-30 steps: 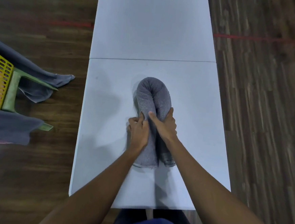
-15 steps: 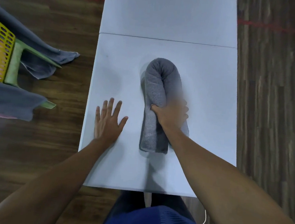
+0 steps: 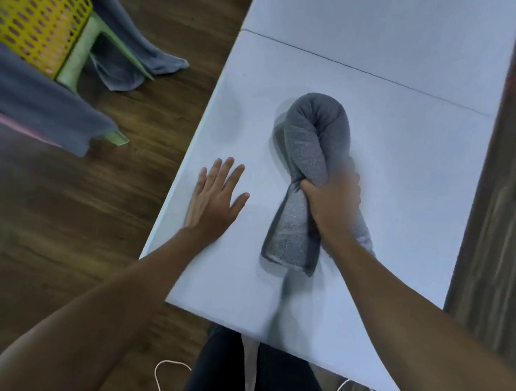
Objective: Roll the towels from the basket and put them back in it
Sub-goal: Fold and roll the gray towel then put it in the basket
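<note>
**Change from half a second before.** The yellow basket (image 3: 33,14) at upper left shows more of its perforated wall, the view having tilted. The left hand (image 3: 214,202) remains flat on the table (image 3: 406,176), palm down. Its fingers are straight and slightly spread and hold nothing. It lies just left of the rolled towel (image 3: 311,144), apart from it. The rolled towel is grey and bent double into a hairpin. It lies at mid-table as before, its bend away from the person and its two ends toward them. Its middle is now squeezed to a narrow waist, where earlier it was broader. The right hand (image 3: 330,204) keeps its place at that waist, fingers and thumb clenched round both legs of the roll; the fingertips are motion-blurred.

**Surface and room.** At left is a dark wood-plank floor (image 3: 63,226). The basket sits on a pale green frame (image 3: 83,49), and loose grey towels (image 3: 133,40) drape over its sides, hanging toward the floor. The table is white and plain, crossed by a thin seam (image 3: 368,73) beyond the rolled towel. A white cord (image 3: 162,379) lies on the floor below the near table edge, beside the person's dark trousers (image 3: 221,371). At right runs a strip of the same plank floor.
</note>
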